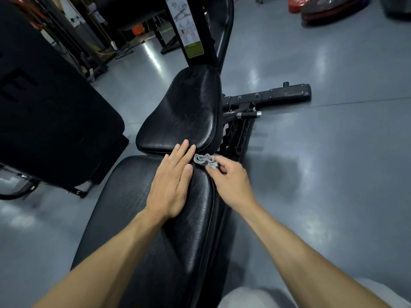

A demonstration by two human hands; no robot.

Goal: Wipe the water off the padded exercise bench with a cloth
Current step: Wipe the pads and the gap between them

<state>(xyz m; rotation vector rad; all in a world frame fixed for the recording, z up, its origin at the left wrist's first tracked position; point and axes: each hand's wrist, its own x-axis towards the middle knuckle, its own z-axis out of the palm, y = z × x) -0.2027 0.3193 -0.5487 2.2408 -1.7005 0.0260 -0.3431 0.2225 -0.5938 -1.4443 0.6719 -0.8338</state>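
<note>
The right hand [231, 183] covers most of the grey cloth [203, 160], so its full size cannot be told. The left hand [171, 185] hides the counter [138, 207] pad beneath its palm. The pad's near end is cut off by the bottom edge. Any water on the black vinyl cannot be made out. The far weight plates [329, 10] are blurred.

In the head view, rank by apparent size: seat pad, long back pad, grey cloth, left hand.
1. Long back pad, though nearest the camera.
2. Seat pad.
3. Left hand.
4. Grey cloth, bunched in the right hand.
</note>
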